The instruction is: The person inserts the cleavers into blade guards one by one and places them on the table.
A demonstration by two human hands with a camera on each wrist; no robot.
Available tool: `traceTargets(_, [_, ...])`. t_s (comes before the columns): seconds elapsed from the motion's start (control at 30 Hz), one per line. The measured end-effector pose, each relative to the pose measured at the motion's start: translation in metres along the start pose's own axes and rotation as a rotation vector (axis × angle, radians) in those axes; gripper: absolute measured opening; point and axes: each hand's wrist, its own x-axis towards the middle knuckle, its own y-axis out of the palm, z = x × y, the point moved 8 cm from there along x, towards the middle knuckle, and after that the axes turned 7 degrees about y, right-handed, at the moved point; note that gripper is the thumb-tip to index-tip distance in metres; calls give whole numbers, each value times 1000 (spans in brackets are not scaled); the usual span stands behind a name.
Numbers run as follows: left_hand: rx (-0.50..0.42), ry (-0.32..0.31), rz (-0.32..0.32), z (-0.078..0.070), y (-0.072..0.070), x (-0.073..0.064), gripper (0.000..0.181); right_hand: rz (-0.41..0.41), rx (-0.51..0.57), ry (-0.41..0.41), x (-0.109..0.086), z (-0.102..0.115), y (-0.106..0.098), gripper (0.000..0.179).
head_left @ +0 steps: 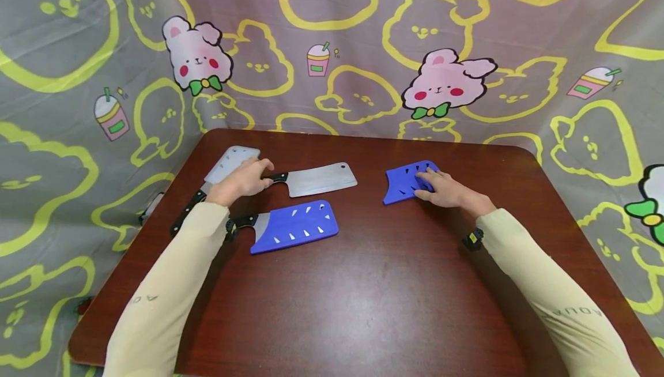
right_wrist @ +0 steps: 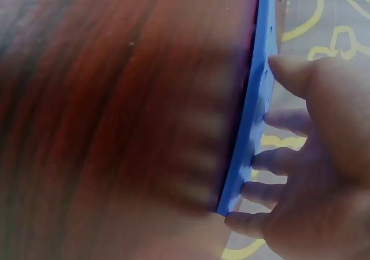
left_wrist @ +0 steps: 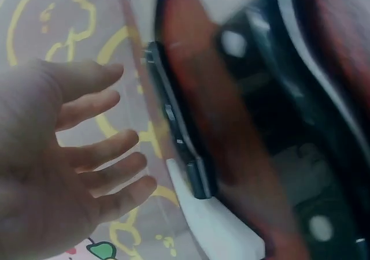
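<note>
Blue cover (head_left: 400, 183) lay flat toward the right of the counter (head_left: 353, 308), touched by the spread right hand (head_left: 447, 189), which was likely steadying it. Another cover (head_left: 298, 227) sheathed one cleaver (head_left: 261, 227), probably guarding its edge; a bare cleaver (head_left: 323, 180) lay beyond. Both arms reached forward, the left hand (head_left: 246, 178) loosely spread beside the bare cleaver's handle (head_left: 280, 177), gripping nothing.

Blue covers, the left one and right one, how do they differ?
The left cover sits on a cleaver; the right cover holds none. The left cover's slots show pale blade; the right cover's look dark. The right hand partly hides the right cover but not the left cover. Both are blue with slots.
</note>
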Motion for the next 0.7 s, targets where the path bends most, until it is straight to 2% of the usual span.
traceTargets(0.2, [46, -50, 57, 5, 12, -1, 47, -27, -102, -7, -7, 4, -1, 62])
traceTargets(0.33, [70, -50, 79, 5, 13, -2, 46, -35, -146, 7, -11, 8, -6, 63])
traceTargets(0.5, [74, -34, 102, 4, 16, 0, 45, -13, -140, 43, -14, 9, -9, 71])
traceTargets(0.7, [63, -54, 137, 4, 20, 2, 44, 60, -91, 45, -12, 0, -2, 83])
